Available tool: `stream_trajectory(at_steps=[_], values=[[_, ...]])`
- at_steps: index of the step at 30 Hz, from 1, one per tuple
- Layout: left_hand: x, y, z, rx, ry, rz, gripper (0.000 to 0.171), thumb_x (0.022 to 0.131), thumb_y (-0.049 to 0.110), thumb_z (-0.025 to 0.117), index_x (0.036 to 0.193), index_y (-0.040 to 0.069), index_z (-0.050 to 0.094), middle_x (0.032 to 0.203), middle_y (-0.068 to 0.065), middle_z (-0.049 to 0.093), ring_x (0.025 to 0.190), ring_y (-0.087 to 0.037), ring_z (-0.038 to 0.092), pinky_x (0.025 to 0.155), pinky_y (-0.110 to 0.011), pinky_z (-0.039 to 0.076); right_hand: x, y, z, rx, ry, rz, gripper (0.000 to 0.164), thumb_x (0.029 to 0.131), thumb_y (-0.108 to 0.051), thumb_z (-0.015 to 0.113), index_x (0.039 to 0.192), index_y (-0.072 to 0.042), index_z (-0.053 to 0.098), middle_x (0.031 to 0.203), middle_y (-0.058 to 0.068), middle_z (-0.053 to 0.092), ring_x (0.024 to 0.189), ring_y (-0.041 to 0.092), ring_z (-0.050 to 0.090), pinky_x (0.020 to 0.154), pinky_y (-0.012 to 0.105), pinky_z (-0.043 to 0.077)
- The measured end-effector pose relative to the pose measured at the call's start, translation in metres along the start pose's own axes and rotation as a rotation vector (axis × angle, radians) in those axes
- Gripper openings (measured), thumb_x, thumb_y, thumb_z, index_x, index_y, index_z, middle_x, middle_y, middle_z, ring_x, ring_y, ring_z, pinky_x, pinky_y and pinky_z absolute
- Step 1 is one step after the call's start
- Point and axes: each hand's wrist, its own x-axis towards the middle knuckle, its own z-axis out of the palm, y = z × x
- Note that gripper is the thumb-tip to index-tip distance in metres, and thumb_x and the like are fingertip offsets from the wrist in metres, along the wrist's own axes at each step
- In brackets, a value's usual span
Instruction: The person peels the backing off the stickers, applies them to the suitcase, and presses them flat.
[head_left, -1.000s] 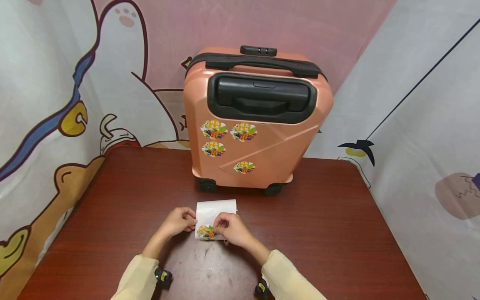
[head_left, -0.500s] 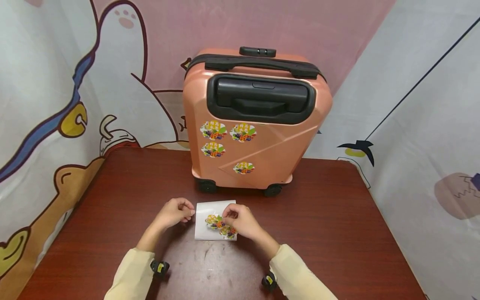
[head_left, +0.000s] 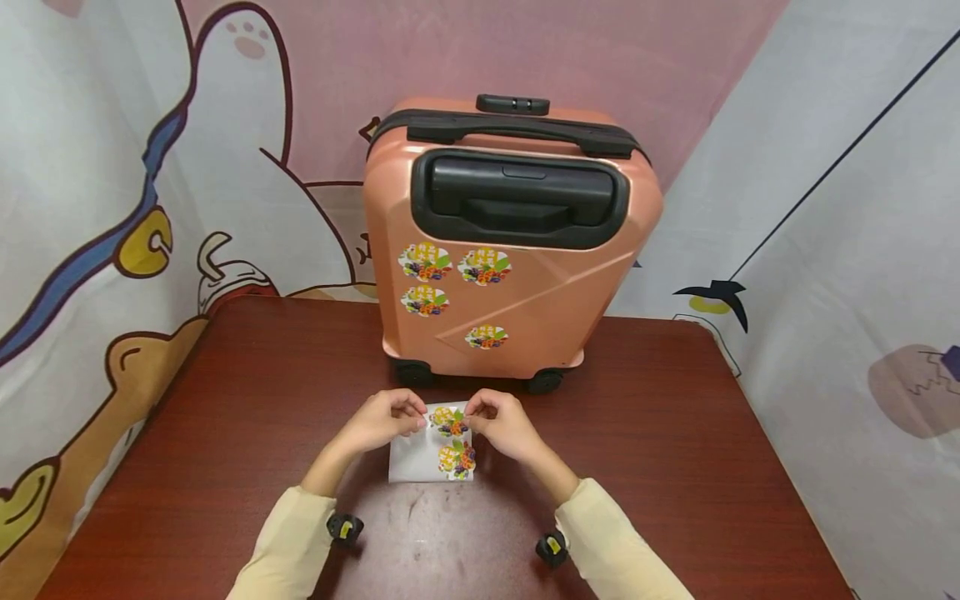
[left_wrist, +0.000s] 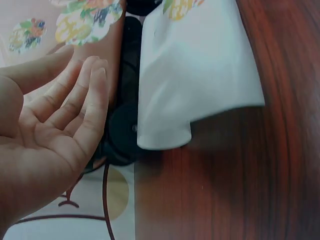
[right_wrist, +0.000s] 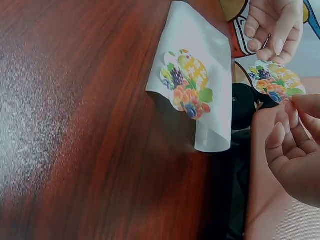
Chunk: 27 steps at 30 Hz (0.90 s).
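Note:
A fruit-print sticker (head_left: 448, 421) hangs above the white backing sheet (head_left: 412, 458), between both hands. My right hand (head_left: 504, 423) pinches its right edge between thumb and finger, seen closely in the right wrist view. At the opposite edge, my left hand (head_left: 392, 419) has its thumb and fingertips on the sticker's border. A second fruit sticker (right_wrist: 187, 85) lies on the sheet near its right side. The sheet's far edge curls over, visible in the left wrist view.
Behind the sheet a pink suitcase (head_left: 540, 292) stands upright on the brown table (head_left: 637, 467), with several fruit stickers (head_left: 425, 262) on its front. Its black wheels (head_left: 545, 381) rest near the sheet. A printed curtain (head_left: 825, 208) hangs behind.
My right hand has peeled one sticker off the sheet and lifted it away to the upper right. My left hand has left the sheet's left edge and come across to the sticker.

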Motion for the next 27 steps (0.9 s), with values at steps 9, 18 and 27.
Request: stream_trajectory(at_steps=[9,18,27], values=[[0.012,0.001,0.014,0.016,0.027,0.036,0.009,0.081,-0.001,0.063,0.086,-0.006,0.058,0.076,-0.012,0.061,0.066,-0.016,0.059,0.058,-0.027,0.051,-0.006,-0.034,-0.013,0.035,-0.001,0.040,0.004,0.078,0.010,0.062,0.079,0.008,0.058,0.071,0.019,0.059,0.059,0.023,0.054,0.052,0.020,0.044],[0.016,0.011,0.021,0.064,0.093,0.064,0.006,0.082,0.003,0.064,0.083,-0.002,0.060,0.072,-0.008,0.061,0.062,-0.015,0.057,0.053,-0.024,0.047,-0.007,-0.032,-0.019,0.046,0.021,0.035,0.006,0.080,0.006,0.063,0.079,0.010,0.059,0.074,0.025,0.061,0.057,0.011,0.053,0.054,0.028,0.048],[0.023,0.025,0.026,0.140,0.224,0.050,0.005,0.080,0.004,0.067,0.081,0.004,0.062,0.073,-0.002,0.062,0.067,-0.012,0.057,0.060,-0.026,0.047,-0.003,-0.037,-0.023,0.068,0.085,0.008,0.006,0.079,0.010,0.061,0.078,0.009,0.056,0.070,0.027,0.059,0.058,0.040,0.053,0.051,0.020,0.043]])
